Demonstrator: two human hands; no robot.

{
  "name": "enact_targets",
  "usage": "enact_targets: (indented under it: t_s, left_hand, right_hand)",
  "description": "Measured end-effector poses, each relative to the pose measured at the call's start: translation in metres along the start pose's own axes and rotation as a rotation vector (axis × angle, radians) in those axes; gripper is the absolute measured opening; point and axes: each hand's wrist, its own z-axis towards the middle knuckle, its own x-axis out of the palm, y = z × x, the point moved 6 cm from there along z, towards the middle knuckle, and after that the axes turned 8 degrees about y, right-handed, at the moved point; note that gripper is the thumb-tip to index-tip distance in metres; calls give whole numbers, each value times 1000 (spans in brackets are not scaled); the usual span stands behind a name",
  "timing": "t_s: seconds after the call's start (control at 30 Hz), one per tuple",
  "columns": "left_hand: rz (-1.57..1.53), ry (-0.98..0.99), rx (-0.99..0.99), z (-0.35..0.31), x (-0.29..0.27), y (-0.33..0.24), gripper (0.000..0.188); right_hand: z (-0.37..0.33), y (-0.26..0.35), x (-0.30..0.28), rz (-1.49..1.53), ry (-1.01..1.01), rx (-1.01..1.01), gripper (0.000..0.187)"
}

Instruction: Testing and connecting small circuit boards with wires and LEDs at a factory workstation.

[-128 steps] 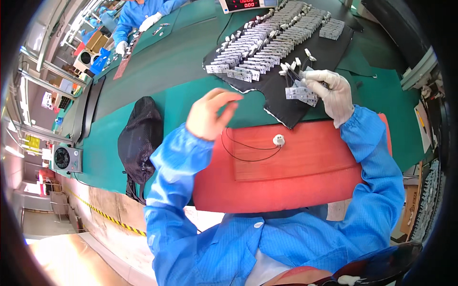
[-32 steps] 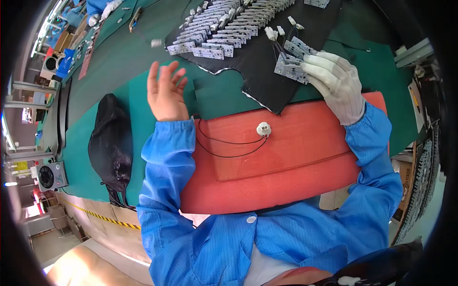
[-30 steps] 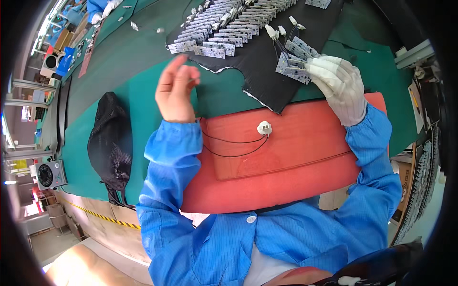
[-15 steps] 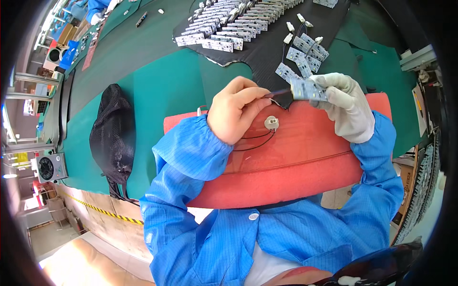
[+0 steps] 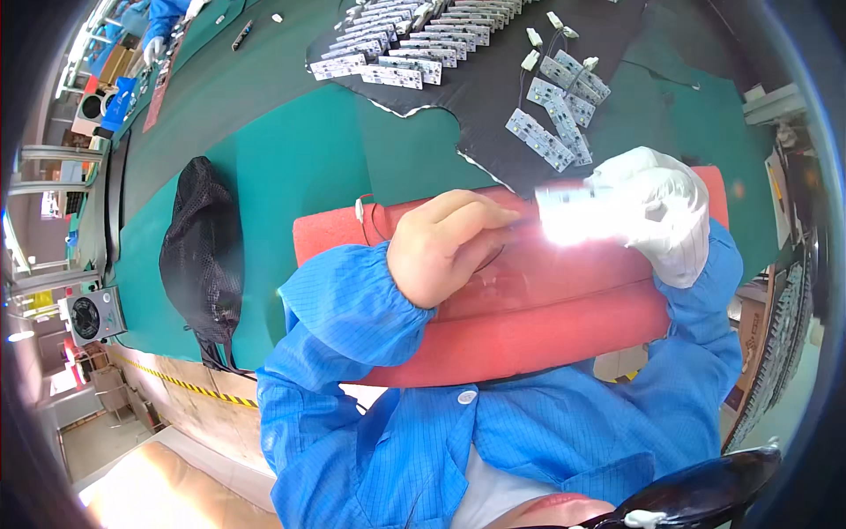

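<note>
The board (image 5: 577,210) looks white, the pad (image 5: 529,346) red.

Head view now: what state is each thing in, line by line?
Held board, lit, glaring white
Right hand, gloved, gripping that board
Left hand, bare, curled
Loose boards, unlit, lying on black sheet
Rowed boards, unlit, lined up
Black mesh item, lying on green mat
Fan unit, running unclear

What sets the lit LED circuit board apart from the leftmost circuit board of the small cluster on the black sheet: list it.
The lit LED circuit board shines bright white; the leftmost circuit board is unlit.
The lit one is held in the gloved right hand; the leftmost one lies on the black sheet.
Glare hides most of the lit one's face; the leftmost one's face shows clearly.
</note>
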Motion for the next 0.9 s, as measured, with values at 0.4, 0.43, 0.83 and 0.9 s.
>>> enact_targets:
  t_s: [0.4, 0.43, 0.83, 0.9]
  left_hand:
    - [311, -137, 278, 9, -34, -15, 29]
    - [310, -138, 280, 9, -37, -16, 29]
    - [279, -172, 199, 1, -58, -20, 28]
    - [281, -194, 235, -2, -63, -22, 26]
  right_hand:
    - [44, -5, -8, 392, -113, 80, 34]
    - [45, -2, -9, 390, -114, 80, 34]
    - [65, 31, -12, 164, 19, -51, 33]
    - [67, 41, -9, 101, 38, -44, 34]
